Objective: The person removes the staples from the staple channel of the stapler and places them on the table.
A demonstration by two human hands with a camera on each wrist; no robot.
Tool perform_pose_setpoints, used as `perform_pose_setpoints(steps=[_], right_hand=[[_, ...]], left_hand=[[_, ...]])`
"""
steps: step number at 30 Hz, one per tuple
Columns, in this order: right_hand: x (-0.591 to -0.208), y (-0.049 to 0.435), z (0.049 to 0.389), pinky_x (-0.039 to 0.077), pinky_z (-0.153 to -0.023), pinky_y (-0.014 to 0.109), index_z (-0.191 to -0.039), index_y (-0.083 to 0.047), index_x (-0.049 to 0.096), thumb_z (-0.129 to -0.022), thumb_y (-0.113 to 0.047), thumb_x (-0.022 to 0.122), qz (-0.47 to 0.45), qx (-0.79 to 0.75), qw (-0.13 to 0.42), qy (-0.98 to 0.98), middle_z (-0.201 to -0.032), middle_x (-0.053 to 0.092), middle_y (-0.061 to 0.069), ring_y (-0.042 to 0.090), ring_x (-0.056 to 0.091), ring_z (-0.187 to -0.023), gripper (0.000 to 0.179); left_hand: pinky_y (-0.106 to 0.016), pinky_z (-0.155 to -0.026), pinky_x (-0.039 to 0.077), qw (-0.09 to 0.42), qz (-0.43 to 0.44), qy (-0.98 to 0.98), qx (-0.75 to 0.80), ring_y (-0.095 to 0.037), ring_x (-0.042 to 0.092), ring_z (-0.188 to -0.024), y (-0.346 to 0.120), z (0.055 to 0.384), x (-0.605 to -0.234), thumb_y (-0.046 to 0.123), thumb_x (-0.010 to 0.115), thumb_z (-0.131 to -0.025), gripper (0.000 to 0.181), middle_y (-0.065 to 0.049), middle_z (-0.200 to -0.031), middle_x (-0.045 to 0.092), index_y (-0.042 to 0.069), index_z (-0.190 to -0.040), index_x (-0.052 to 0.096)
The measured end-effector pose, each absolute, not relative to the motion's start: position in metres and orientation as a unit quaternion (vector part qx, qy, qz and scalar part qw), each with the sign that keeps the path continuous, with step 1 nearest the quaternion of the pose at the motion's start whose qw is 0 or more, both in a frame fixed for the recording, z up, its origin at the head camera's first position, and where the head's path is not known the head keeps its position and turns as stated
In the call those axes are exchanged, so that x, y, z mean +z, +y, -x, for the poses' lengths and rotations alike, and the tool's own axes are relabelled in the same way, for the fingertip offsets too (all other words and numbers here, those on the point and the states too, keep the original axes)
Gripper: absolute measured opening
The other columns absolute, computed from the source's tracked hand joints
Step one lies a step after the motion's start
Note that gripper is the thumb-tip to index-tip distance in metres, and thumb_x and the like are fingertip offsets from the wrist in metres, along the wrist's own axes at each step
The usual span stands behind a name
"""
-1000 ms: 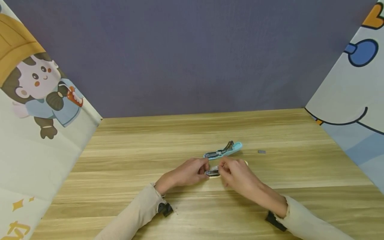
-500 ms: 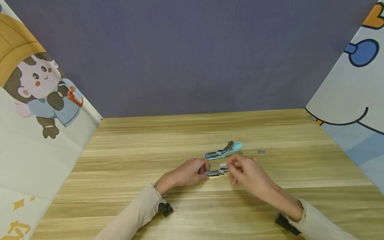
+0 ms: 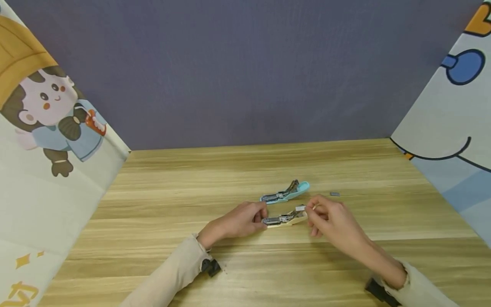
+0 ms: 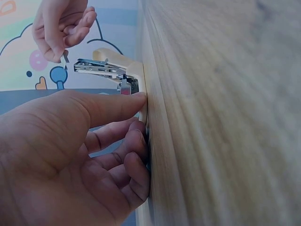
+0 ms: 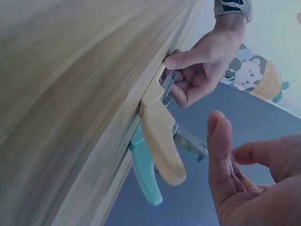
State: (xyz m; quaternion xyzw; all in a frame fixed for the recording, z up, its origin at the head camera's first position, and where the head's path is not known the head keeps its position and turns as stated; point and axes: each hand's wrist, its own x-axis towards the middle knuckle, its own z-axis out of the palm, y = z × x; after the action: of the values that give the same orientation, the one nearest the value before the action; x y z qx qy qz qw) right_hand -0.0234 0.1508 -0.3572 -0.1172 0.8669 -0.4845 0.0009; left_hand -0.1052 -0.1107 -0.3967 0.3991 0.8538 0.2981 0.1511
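A cream stapler (image 3: 298, 219) lies spread open on the table, its metal magazine showing. My left hand (image 3: 241, 219) pinches its left end between thumb and fingers, as the left wrist view also shows. Just off the stapler's right end, my right hand (image 3: 334, 221) holds a small pale strip of staples (image 3: 300, 208) between thumb and fingertips. In the left wrist view this strip (image 4: 65, 60) sits close to the raised metal arm (image 4: 96, 68). My right fingers hide part of it. Behind the cream stapler is a teal stapler (image 3: 302, 188), spread open as well.
A small grey staple strip (image 3: 335, 194) lies on the wooden table (image 3: 172, 183), right of the teal stapler. A dark panel (image 3: 245, 76) rises behind the table, with cartoon-printed panels at both sides.
My right hand has moved right along the cream stapler with the staple strip, uncovering the stapler's metal parts and right end. My left hand has stayed in place.
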Motion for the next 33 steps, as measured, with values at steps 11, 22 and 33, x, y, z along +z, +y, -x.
perform_pose_setpoints(steps=[11, 22, 33], right_hand=[[-0.359, 0.185, 0.017, 0.056, -0.052, 0.032, -0.105, -0.002, 0.06, -0.103, -0.023, 0.056, 0.098, -0.468, -0.024, 0.878, -0.07, 0.066, 0.006, 0.019, 0.064, -0.055, 0.021], [-0.376, 0.228, 0.028, 0.058, -0.055, 0.036, -0.111, 0.006, 0.058, -0.104, -0.02, 0.055, 0.081, -0.48, 0.027, 0.873, -0.075, 0.067, 0.013, 0.024, 0.068, -0.06, 0.027], [-0.387, 0.256, 0.039, 0.059, -0.061, 0.039, -0.116, 0.017, 0.051, -0.105, -0.017, 0.051, 0.063, -0.55, 0.121, 0.824, -0.084, 0.068, 0.021, 0.029, 0.07, -0.068, 0.035]], left_hand=[[-0.019, -0.066, 0.048, 0.155, -0.395, 0.855, 0.297, -0.004, 0.052, -0.069, -0.111, 0.106, -0.396, 0.014, 0.074, -0.09, 0.018, 0.006, -0.078, 0.057, 0.011, -0.1, 0.059], [-0.019, -0.067, 0.049, 0.166, -0.389, 0.852, 0.309, -0.004, 0.052, -0.07, -0.111, 0.105, -0.397, 0.014, 0.073, -0.091, 0.016, 0.006, -0.079, 0.057, 0.013, -0.1, 0.059], [-0.019, -0.067, 0.048, 0.164, -0.387, 0.856, 0.3, -0.004, 0.052, -0.07, -0.111, 0.106, -0.396, 0.015, 0.073, -0.091, 0.017, 0.007, -0.079, 0.056, 0.013, -0.1, 0.059]])
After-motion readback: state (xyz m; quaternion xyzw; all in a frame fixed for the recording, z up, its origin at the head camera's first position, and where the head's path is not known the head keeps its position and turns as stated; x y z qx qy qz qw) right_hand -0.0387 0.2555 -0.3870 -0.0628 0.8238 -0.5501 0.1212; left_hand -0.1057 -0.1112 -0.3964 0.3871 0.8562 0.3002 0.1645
